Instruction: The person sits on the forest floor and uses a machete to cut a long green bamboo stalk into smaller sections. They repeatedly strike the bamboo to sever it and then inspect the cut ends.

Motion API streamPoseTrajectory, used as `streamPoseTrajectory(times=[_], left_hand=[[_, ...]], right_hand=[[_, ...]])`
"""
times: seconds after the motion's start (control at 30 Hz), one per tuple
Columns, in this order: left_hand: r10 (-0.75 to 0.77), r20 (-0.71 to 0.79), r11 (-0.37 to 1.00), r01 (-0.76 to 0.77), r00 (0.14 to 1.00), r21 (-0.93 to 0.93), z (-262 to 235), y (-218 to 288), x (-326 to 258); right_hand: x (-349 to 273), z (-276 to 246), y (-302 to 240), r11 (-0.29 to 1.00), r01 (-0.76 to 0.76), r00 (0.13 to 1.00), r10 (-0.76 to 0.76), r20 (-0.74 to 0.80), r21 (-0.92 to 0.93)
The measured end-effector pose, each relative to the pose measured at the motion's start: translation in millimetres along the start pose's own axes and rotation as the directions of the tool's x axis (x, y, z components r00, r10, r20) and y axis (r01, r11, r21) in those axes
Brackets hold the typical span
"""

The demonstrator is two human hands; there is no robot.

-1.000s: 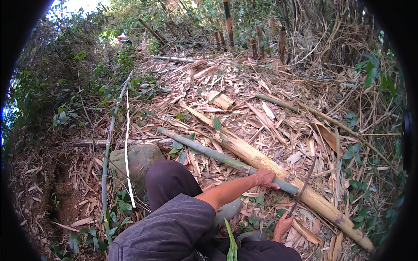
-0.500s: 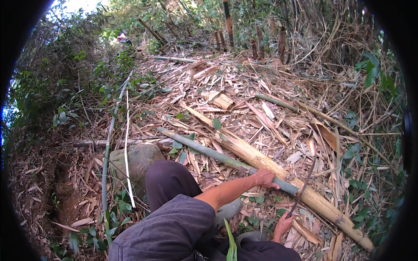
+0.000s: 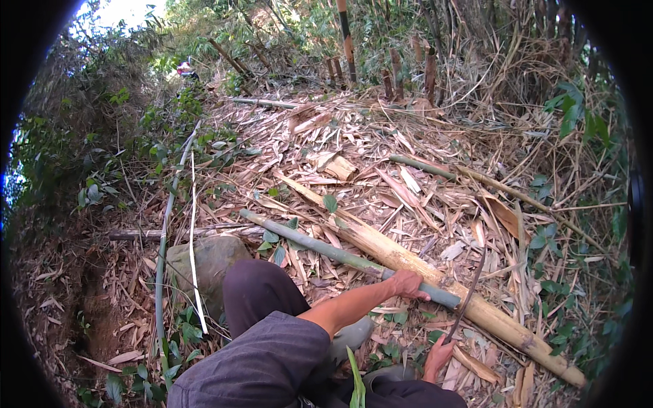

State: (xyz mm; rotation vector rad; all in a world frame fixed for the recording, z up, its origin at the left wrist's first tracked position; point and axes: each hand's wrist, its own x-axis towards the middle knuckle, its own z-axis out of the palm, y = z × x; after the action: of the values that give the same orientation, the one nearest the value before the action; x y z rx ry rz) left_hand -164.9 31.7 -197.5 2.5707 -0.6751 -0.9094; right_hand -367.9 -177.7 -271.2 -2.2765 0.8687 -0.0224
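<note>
My left hand [image 3: 410, 284] is wrapped round a green bamboo pole [image 3: 326, 250], close to its cut near end. The pole slants away to the far left and rests along a thicker yellowish bamboo stem [image 3: 500, 326] on the ground. In my right hand [image 3: 438, 358] is a long, thin, dark-bladed knife [image 3: 473, 288], gripped low and pointing up and away. Its blade stands right beside the pole's cut end; whether they touch I cannot tell. The knife's handle is mostly hidden by my fingers.
A grey rock [image 3: 209, 264] sits left of my knee. Beside it lie a long green bamboo pole [image 3: 170, 217] and a pale split strip [image 3: 194, 245]. Dry bamboo sheaths and chips litter the ground. Cut stumps [image 3: 430, 75] stand at the back; brush [image 3: 578, 115] lines the right.
The whole view has shifted slightly, so the scene sits a little lower and further left. Both hands keep their grips, with the knife still beside the pole's end.
</note>
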Motion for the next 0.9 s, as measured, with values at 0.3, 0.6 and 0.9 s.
streamPoseTrajectory(times=[0.3, 0.6, 0.9], left_hand=[[0.054, -0.059, 0.998, -0.056, 0.997, -0.019, 7.6, -5.8, 4.4], [0.035, -0.038, 0.999, -0.036, 0.999, -0.028, 2.6, -3.3, -0.3], [-0.006, -0.021, 1.000, 0.006, 1.000, -0.010, 1.7, -1.6, -1.4]], right_hand=[[1.1, -2.0, -3.1, 1.000, -0.018, 1.000, 0.018, 0.000, 0.011], [-0.9, -3.6, -6.1, 0.998, -0.059, 0.998, 0.058, 0.025, 0.005], [1.3, 0.8, 0.3, 0.999, -0.036, 0.999, 0.037, 0.013, -0.040]])
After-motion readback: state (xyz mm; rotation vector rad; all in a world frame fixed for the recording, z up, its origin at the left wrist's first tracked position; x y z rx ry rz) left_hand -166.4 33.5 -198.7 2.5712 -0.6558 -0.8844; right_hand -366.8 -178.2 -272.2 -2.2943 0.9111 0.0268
